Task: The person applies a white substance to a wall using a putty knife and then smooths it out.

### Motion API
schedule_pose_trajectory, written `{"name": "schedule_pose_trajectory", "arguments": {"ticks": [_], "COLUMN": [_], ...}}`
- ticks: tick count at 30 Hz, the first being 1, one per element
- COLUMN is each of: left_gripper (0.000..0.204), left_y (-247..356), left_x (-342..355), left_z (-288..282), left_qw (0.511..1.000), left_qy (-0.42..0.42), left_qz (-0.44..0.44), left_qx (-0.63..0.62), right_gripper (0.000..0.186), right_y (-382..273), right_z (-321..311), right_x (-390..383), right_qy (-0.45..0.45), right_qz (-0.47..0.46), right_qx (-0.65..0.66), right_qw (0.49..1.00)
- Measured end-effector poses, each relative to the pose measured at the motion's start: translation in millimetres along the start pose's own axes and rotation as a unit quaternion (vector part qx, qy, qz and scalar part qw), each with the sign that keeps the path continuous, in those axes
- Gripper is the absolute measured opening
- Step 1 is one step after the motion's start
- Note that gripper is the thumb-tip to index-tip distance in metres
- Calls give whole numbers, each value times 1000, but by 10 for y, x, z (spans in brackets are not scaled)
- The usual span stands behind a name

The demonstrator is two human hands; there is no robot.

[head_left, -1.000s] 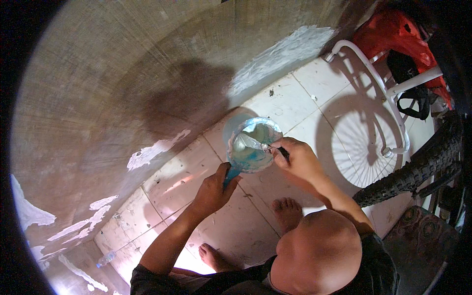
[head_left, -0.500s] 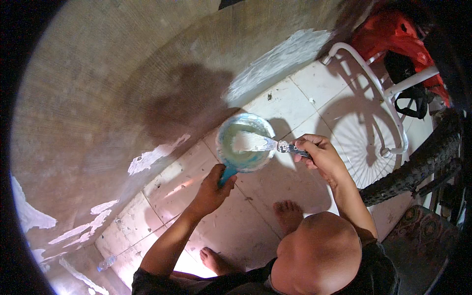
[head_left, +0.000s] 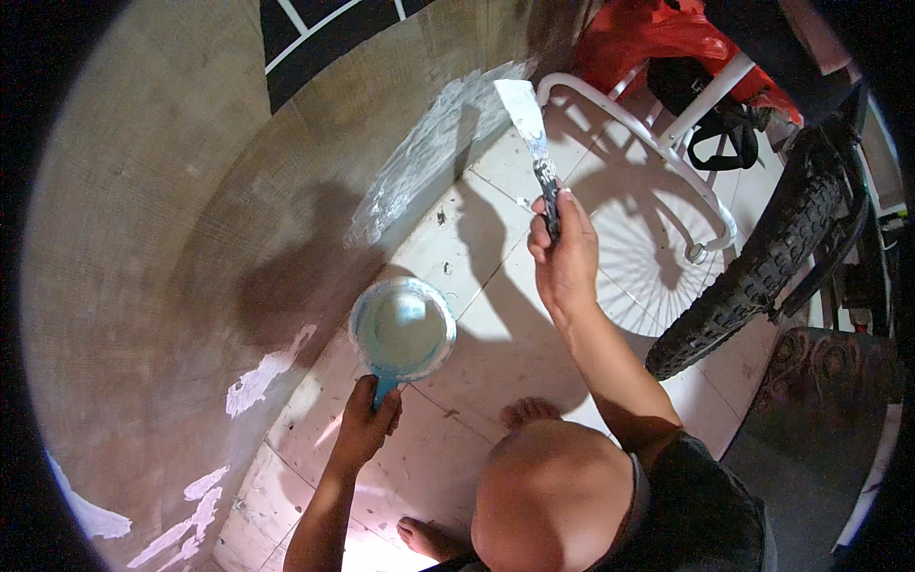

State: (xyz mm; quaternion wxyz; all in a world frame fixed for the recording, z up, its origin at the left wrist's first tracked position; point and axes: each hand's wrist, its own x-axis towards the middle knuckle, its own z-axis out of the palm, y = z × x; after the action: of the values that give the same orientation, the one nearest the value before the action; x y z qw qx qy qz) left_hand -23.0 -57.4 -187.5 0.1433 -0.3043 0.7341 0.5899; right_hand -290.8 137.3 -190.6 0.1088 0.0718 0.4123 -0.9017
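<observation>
My left hand is closed round the blue handle of a round dipper, which holds a pale paste and has white smears on its rim. In my right hand is a putty knife, gripped by its dark, paste-specked handle. Its broad blade is coated white and points away from me, toward the wall. The blade appears in front of the far end of a wet white patch low on the wall; I cannot tell whether it touches.
The brown wall runs along the left and far side, with bare whitish patches lower down. White floor tiles lie below, with bits of debris. At right stand a white tubular frame, a red plastic bag and a knobby bicycle tyre.
The putty knife has come out of the dipper and swung up toward the wall in my right hand. My left hand still holds the dipper. The view has shifted to the right.
</observation>
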Motion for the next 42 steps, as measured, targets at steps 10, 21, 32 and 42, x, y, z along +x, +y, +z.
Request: {"name": "schedule_pose_trajectory", "arguments": {"ticks": [10, 21, 32, 42], "left_gripper": [22, 18, 19, 21], "left_y": [99, 317, 562, 452], "left_x": [-198, -557, -1144, -955], "left_z": [-86, -370, -397, -299], "left_qw": [1000, 998, 981, 980], "left_qy": [5, 15, 92, 76], "left_qz": [-10, -55, -145, -163], "left_qx": [-13, 23, -88, -85], "right_gripper": [33, 34, 50, 47], "right_y": [484, 793, 959, 952], "right_z": [255, 281, 555, 503], "right_x": [891, 1622, 1581, 1352], "right_qy": [99, 190, 97, 92], "right_qz": [-96, -306, -274, -295], "right_qx": [-98, -339, -363, -328], "right_qw": [986, 869, 886, 893]}}
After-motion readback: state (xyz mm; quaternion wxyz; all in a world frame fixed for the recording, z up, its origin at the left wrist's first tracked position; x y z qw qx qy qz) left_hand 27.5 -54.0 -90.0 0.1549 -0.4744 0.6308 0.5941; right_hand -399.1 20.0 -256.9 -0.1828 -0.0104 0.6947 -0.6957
